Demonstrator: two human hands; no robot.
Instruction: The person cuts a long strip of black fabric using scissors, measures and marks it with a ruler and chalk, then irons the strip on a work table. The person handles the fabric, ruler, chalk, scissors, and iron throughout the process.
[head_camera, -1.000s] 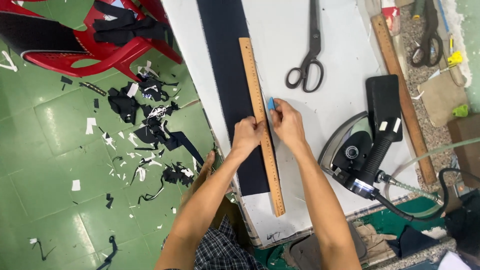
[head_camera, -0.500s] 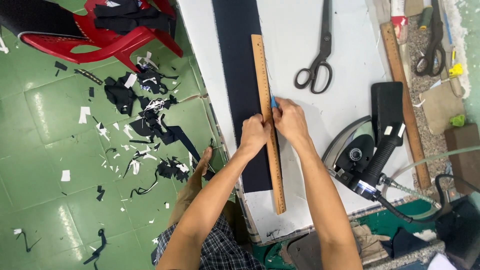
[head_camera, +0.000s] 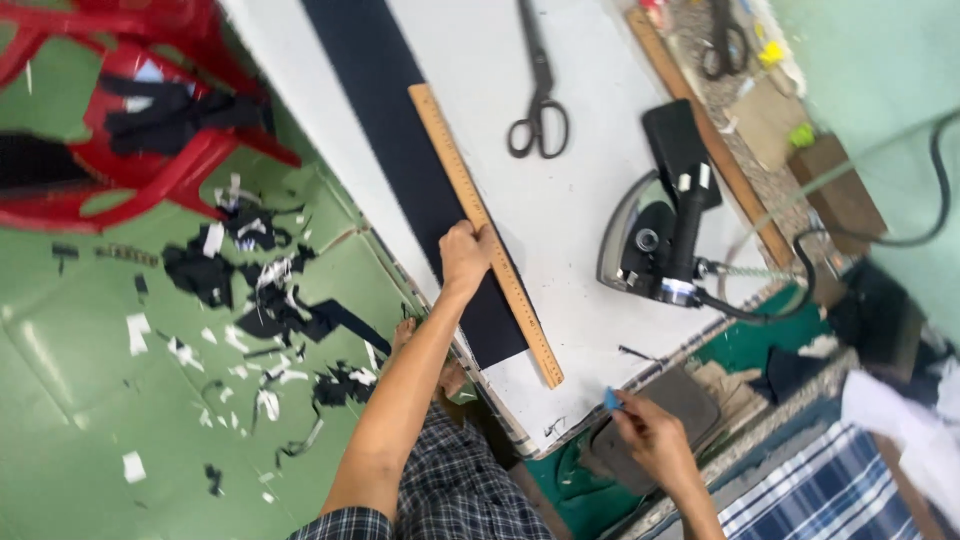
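Note:
My left hand (head_camera: 466, 255) presses down on a long wooden ruler (head_camera: 455, 165) that lies along the right edge of a dark navy fabric strip (head_camera: 395, 130) on a white table (head_camera: 600, 215). My right hand (head_camera: 645, 430) has come back off the table's near edge and pinches a small blue piece of chalk (head_camera: 611, 399) between its fingertips, above a grey pad.
Black scissors (head_camera: 538, 105) lie beyond the ruler. A steam iron (head_camera: 660, 245) with a cord rests at the table's right. A second ruler (head_camera: 705, 130) and clutter line the far right. A red chair (head_camera: 120, 120) and fabric scraps (head_camera: 260, 310) are on the green floor at left.
My right hand has left the ruler and pulled back to the table's near edge with the blue chalk. My left hand stays on the ruler. The view has tilted.

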